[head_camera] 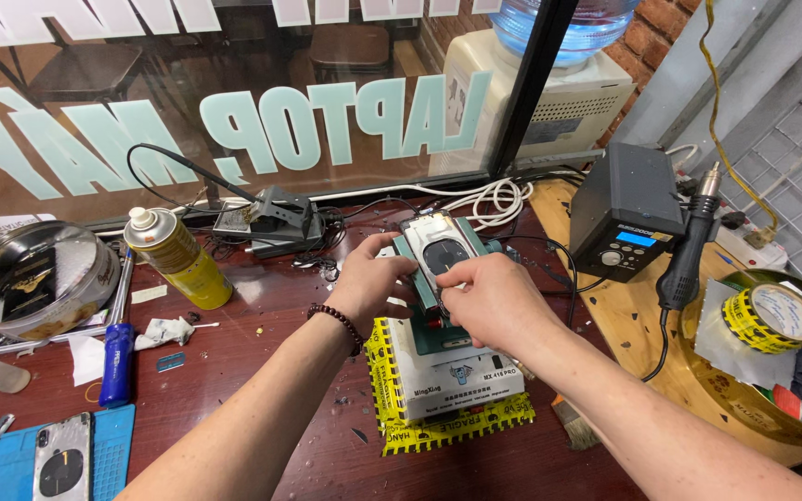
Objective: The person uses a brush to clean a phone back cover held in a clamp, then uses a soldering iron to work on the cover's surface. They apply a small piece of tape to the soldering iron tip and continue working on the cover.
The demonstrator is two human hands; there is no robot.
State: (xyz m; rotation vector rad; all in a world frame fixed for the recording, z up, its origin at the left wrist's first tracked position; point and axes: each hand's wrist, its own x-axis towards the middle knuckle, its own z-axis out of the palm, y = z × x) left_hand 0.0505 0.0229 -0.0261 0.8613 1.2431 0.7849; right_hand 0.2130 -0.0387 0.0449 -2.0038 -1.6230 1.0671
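So the dark red workbench (262, 325) runs up against a glass window (234, 93) along its far edge, and pretty much everything is crowded toward that edge so the middle stays free for the hands. Off the right edge there's a lighter wooden side surface (624, 325) carrying the grey hot-air station (624, 218), with its black handpiece (689, 250) parked upright just beside it, nozzle up, presumably so the hot end touches nothing.

Dead centre of the workbench sits a white box-shaped base (452, 376) wrapped in yellow-and-black tape, and on top of it a green clamp fixture (443, 278) that pins the phone back panel (445, 252) flat and raised, which puts it at a comfy working height.

Left hand (373, 278) is cupped against the left side of the fixture, fingers curled on it, looks like it's steadying the thing. Right hand (494, 297) comes over from the right with fingertips pinched together right at the lower part of the panel; whether there's a tiny part or tool in that pinch, I can't tell, it's too small to make out.

Near the far left: round metal tin (34, 278), yellow spray can (178, 260) standing upright, blue-handled screwdriver (118, 348) lying flat. Front left corner has a blue mat (113, 445) with another phone back (62, 459) on it. Roll of yellow tape (772, 315) sits far right.
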